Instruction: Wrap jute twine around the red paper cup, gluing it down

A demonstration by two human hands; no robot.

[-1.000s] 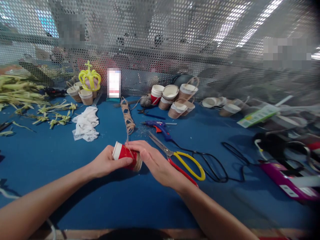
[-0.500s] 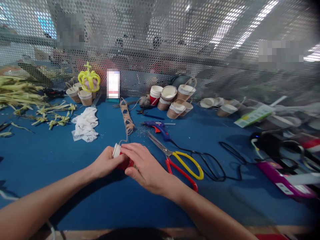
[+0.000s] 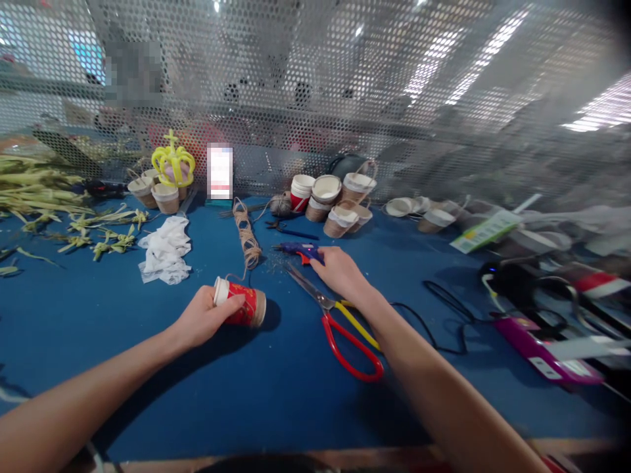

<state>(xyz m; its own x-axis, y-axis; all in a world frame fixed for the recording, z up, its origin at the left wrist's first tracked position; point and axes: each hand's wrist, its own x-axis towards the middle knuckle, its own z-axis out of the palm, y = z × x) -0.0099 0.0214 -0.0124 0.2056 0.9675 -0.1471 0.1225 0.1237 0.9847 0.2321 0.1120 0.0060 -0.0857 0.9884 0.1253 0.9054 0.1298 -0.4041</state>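
My left hand (image 3: 204,316) is closed around a red paper cup (image 3: 242,306) lying on its side, its white rim to the left and brown twine wound round its base end. A strand runs from the cup to a loose hank of twine (image 3: 246,238). My right hand (image 3: 336,270) is closed on the handle of a blue hot glue gun (image 3: 299,249), whose nozzle points left; the fingers are partly hidden behind the hand. Large scissors (image 3: 328,312) with red and yellow handles lie beneath my right wrist, blades towards the glue gun.
Twine-wrapped cups (image 3: 340,221) and a grey ball of string (image 3: 280,204) stand at the back. Pliers (image 3: 290,230), a crumpled white cloth (image 3: 165,249), a lit phone (image 3: 219,172) and a yellow crown (image 3: 173,161) are around. A purple power strip (image 3: 542,351) and black cords lie right.
My right hand has left the cup and moved right onto the glue gun's handle. The cup, now more exposed, stays in my left hand. The view has shifted slightly.
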